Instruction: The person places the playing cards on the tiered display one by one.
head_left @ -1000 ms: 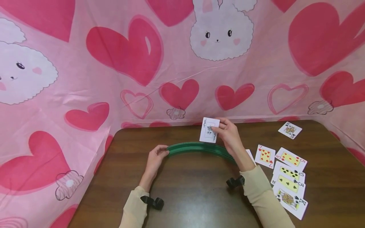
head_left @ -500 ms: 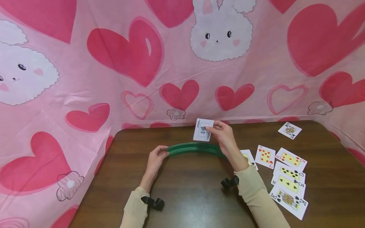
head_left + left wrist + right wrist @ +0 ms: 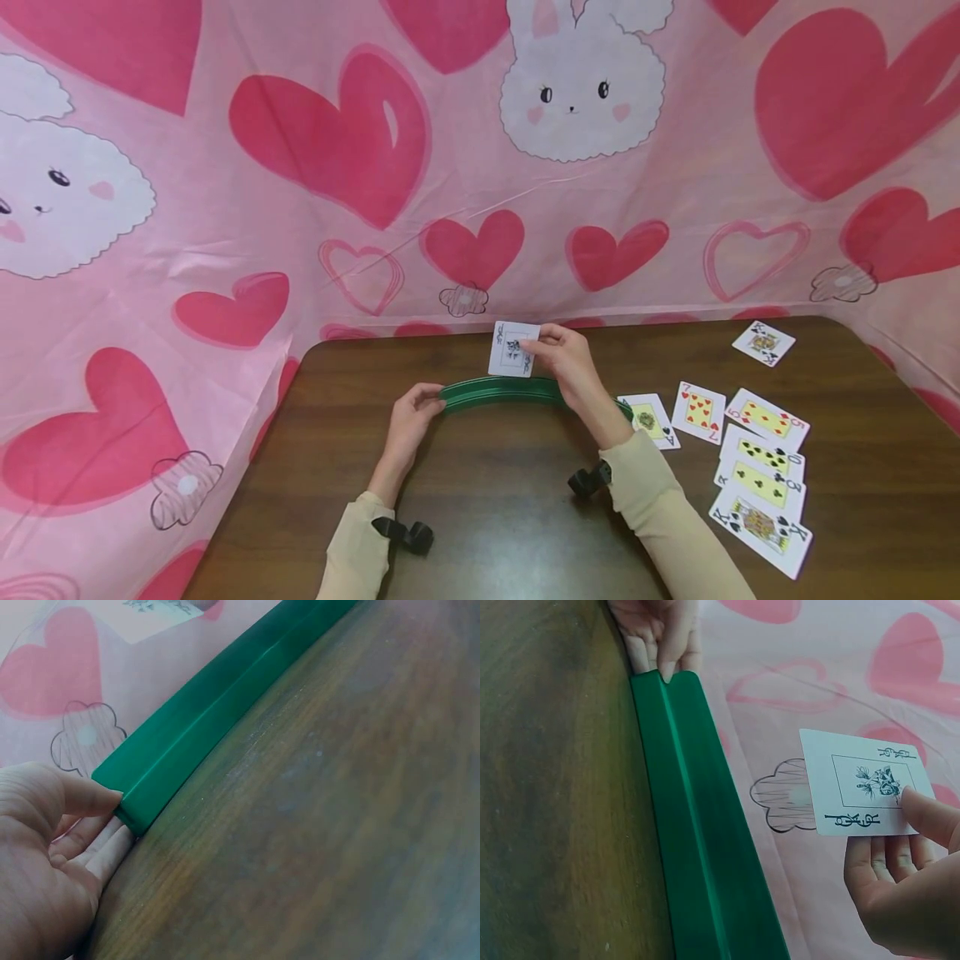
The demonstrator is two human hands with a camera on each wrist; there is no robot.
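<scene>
A curved green card rack (image 3: pixel 498 390) stands on the brown table (image 3: pixel 510 517). My left hand (image 3: pixel 415 410) holds the rack's left end (image 3: pixel 127 796), thumb on top and fingers behind it. My right hand (image 3: pixel 564 358) pinches a joker card (image 3: pixel 513 348) upright, face toward me, just above and behind the rack's middle. In the right wrist view the joker card (image 3: pixel 864 782) sits between thumb and fingers, to the right of the green card rack (image 3: pixel 697 847), with my left hand (image 3: pixel 658 634) at the rack's far end.
Several face-up cards lie on the table's right side: an ace (image 3: pixel 649 419), a seven of hearts (image 3: pixel 698 411), a five of diamonds (image 3: pixel 766 417), club cards (image 3: pixel 762 468) and a king (image 3: pixel 762 527). Another king (image 3: pixel 762 342) lies apart at the back right. A pink heart-and-bunny cloth (image 3: pixel 375 167) hangs behind.
My right hand has carried the joker card leftward along the rack and slightly away, uncovering the ace on the table. My left hand has stayed on the rack's end.
</scene>
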